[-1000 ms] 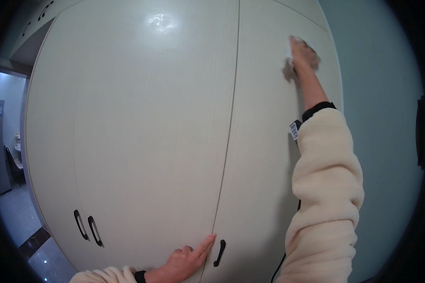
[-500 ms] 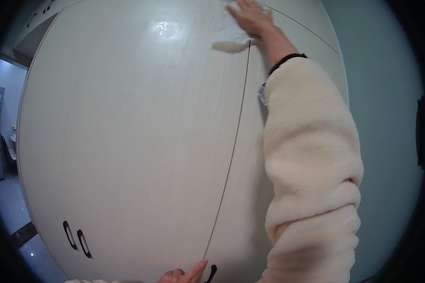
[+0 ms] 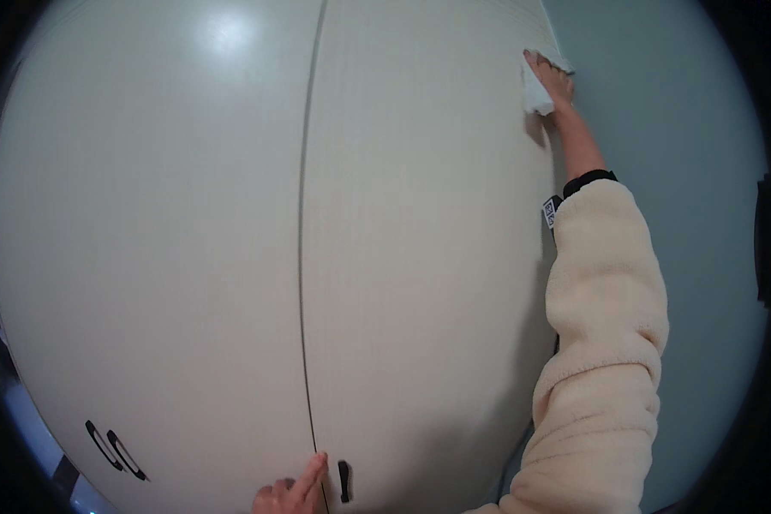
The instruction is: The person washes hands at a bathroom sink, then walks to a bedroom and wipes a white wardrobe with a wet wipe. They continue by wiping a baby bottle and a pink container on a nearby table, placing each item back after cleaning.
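Observation:
My right hand (image 3: pixel 556 82) is raised at the upper right edge of the pale wood-grain cabinet door (image 3: pixel 428 223). It presses a white cloth (image 3: pixel 537 96) against that edge, with the fingers bent over it. Part of the cloth hangs below the hand. At the bottom, my left hand (image 3: pixel 293 493) rests by the seam between two doors, next to a black handle (image 3: pixel 344 481). Its index finger is stretched out with the tip at the seam; the other fingers look partly bent, and nothing shows in them.
Two black handles (image 3: pixel 116 450) sit low on the left door (image 3: pixel 171 257). A grey-green wall (image 3: pixel 677 154) meets the cabinet on the right. A cream fleece sleeve (image 3: pixel 604 300) covers my right arm. Beyond the left edge, a strip of floor (image 3: pixel 34 420) shows.
My right hand has moved with the white cloth from the top of the door seam right to the cabinet's edge. The view has shifted right; my left hand stays near the seam.

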